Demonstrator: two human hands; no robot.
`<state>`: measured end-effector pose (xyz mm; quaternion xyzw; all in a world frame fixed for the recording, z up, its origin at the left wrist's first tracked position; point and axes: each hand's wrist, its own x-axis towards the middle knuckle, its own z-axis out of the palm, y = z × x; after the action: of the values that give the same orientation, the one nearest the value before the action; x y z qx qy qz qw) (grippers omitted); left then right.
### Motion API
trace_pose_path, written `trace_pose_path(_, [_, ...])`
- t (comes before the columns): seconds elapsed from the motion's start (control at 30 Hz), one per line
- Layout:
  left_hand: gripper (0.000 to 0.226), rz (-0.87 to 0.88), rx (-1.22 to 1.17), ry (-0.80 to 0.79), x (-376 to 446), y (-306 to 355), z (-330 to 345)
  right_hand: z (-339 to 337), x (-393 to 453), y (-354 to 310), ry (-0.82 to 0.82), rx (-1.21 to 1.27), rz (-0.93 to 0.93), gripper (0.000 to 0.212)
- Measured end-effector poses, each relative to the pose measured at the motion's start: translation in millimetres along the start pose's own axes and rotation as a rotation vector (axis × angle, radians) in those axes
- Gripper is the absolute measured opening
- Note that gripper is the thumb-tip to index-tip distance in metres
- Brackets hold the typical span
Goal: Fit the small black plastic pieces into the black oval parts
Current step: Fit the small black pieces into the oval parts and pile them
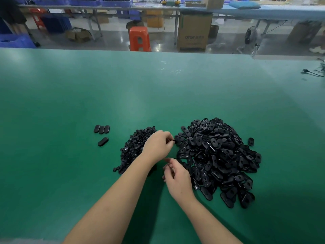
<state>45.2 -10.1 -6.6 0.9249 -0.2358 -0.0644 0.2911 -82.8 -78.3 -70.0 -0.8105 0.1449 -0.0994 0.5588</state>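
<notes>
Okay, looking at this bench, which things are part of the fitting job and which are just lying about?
Job:
pile of small pieces
pile of oval parts
four oval parts set aside
small piece pinched by left hand
right hand

Lying about:
cable
orange stool
cardboard box

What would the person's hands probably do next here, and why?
Probably the right hand picks an oval part from the big pile beside it. The left hand already pinches a small black piece, while the right hand's fingers look curled with nothing clearly held. Four finished-looking ovals lie set aside to the left.
</notes>
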Motion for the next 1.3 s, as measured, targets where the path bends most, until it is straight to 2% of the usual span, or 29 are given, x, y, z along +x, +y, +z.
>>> trace_pose_path(0.1, [0.013,-0.112,-0.320,-0.016,-15.7,-2.2,-3.4,-0.3,-0.1,1.1,0.018,0.038,0.026,0.024])
trace_pose_path(0.2, [0.012,-0.195,-0.542,-0.035,-35.0,-5.6,-0.4,-2.3,0.6,0.3,0.045,0.042,0.064,0.021])
trace_pose_path(0.37, [0.011,-0.279,-0.720,-0.057,-52.6,-8.7,1.0,-4.0,0.4,-2.2,0.069,0.041,0.058,0.015])
trace_pose_path(0.8, [0.025,-0.248,-0.684,-0.202,-59.3,-12.1,0.5,-2.8,0.0,-2.5,0.095,0.032,0.106,0.030])
trace_pose_path(0.93, [0.013,-0.248,-0.722,-0.121,-61.0,-12.3,6.6,-3.6,-0.6,-5.0,0.098,0.038,0.126,0.031])
trace_pose_path(1.03, [0.011,-0.223,-0.659,-0.022,-59.9,-15.1,8.8,-4.3,-0.6,-6.0,0.089,0.065,0.137,0.029])
trace_pose_path(1.3, [0.011,-0.187,-0.506,-0.080,-55.5,-13.8,4.9,-2.9,-0.3,-2.5,0.072,0.138,0.134,0.038])
